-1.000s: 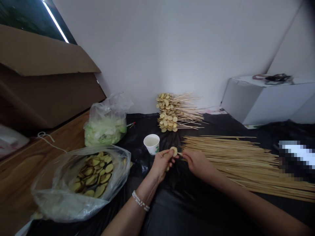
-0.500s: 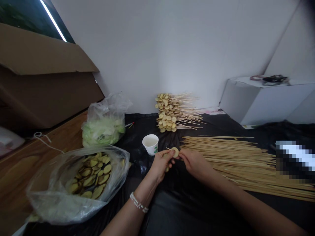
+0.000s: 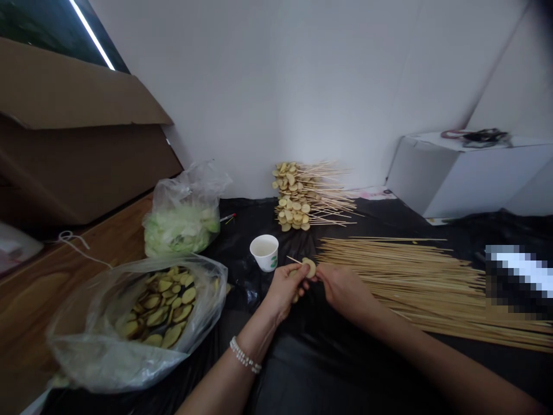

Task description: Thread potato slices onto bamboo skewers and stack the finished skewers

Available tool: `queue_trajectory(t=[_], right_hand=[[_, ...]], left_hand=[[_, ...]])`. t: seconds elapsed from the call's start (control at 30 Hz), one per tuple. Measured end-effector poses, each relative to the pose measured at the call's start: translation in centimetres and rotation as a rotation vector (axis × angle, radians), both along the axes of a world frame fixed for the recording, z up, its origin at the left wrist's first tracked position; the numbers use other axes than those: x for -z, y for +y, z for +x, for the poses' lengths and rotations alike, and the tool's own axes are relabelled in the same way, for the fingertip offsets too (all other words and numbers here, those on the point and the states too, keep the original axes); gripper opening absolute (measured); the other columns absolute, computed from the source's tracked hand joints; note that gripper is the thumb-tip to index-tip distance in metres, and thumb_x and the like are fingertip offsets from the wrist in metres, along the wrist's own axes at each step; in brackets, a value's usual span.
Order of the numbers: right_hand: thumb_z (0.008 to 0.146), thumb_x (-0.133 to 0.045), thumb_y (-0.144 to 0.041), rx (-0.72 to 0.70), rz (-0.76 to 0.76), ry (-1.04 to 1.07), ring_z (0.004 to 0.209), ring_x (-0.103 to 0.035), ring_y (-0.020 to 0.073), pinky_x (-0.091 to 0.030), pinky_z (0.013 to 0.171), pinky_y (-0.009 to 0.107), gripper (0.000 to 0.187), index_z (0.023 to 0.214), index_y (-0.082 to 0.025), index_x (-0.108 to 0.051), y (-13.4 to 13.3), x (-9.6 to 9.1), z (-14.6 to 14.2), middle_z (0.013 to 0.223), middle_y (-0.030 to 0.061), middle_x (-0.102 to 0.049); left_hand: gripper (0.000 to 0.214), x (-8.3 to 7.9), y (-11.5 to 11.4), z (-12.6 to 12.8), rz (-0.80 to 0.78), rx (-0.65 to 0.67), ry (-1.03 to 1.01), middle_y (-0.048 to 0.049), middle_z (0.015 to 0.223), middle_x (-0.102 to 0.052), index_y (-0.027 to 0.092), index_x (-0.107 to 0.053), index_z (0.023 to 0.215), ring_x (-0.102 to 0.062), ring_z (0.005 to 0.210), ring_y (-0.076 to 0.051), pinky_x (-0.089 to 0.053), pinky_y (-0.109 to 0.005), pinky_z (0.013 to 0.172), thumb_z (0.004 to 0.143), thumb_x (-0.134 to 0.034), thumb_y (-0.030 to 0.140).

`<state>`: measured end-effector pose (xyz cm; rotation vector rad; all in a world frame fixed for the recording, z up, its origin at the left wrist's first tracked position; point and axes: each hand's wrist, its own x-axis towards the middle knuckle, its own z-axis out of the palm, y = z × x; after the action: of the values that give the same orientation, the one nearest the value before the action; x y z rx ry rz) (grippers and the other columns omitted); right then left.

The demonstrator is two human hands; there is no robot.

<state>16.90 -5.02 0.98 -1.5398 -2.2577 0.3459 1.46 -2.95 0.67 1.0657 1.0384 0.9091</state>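
Note:
My left hand [image 3: 285,286] is closed, pinching a round pale potato slice [image 3: 309,267] above the black sheet; more slices seem tucked under its fingers. My right hand [image 3: 343,286] is closed on a thin bamboo skewer [image 3: 294,260] whose tip sticks out to the left through the slice. Both hands meet in the middle, just right of a white paper cup [image 3: 264,252]. A clear bag of potato slices [image 3: 159,305] lies to the left of my left arm.
A wide heap of bare bamboo skewers [image 3: 432,282] lies to the right. Finished skewers with slices [image 3: 302,199] are stacked by the wall. A bag of green leaves [image 3: 184,222], a cardboard box [image 3: 73,138] and a white box [image 3: 462,173] stand around.
The skewer has been pushed through the slice; its tip now pokes out on the left. My right hand has moved closer to my left hand.

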Motion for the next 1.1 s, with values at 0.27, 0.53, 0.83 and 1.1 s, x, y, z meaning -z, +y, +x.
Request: queue_trajectory(t=[0.27, 0.53, 0.83, 1.1], right_hand=[[0.092, -0.037, -0.015, 0.028, 0.005, -0.060, 0.072, -0.060, 0.0163, -0.032, 0.063, 0.027, 0.024, 0.085, -0.017, -0.061, -0.1, -0.3, 0.1, 0.080, 0.0068, -0.068], [0.089, -0.039, -0.012, 0.044, -0.022, -0.081, 0.071, -0.063, 0.0180, -0.029, 0.060, 0.028, 0.022, 0.093, -0.018, -0.060, -0.6, -0.1, -0.3, 0.083, 0.0070, -0.069], [0.091, -0.036, -0.015, 0.071, 0.017, -0.006, 0.071, -0.060, 0.0164, -0.030, 0.062, 0.027, 0.023, 0.085, -0.018, -0.057, -0.1, -0.4, 0.1, 0.079, 0.0053, -0.067], [0.093, -0.037, -0.027, 0.108, 0.132, 0.349, 0.063, -0.052, 0.0150, -0.034, 0.062, 0.026, 0.022, 0.078, -0.020, -0.052, 0.6, -1.5, 1.4, 0.069, 0.0018, -0.059]], left_hand=[[0.038, -0.4, 0.3, -0.4, -0.021, -0.056, -0.006, -0.0043, 0.068, -0.065, 0.011, -0.068, 0.077, -0.040, 0.040, -0.002, -0.021, -0.016, 0.036, 0.069, -0.070, 0.048], [0.037, 0.1, 0.1, -0.2, -0.015, 0.016, 0.021, -0.0048, 0.069, -0.066, 0.011, -0.068, 0.073, -0.041, 0.041, -0.002, -0.023, -0.016, 0.037, 0.069, -0.071, 0.048], [0.026, -0.6, 0.3, -0.3, -0.230, 0.009, -0.271, -0.0057, 0.075, -0.063, 0.009, -0.066, 0.079, -0.046, 0.047, -0.001, -0.030, -0.009, 0.036, 0.076, -0.070, 0.035], [0.034, -1.4, 0.7, -0.8, -0.644, 0.005, -0.754, -0.0127, 0.091, -0.063, 0.007, -0.059, 0.111, -0.062, 0.076, -0.012, -0.052, -0.018, 0.061, 0.094, -0.043, 0.031]])
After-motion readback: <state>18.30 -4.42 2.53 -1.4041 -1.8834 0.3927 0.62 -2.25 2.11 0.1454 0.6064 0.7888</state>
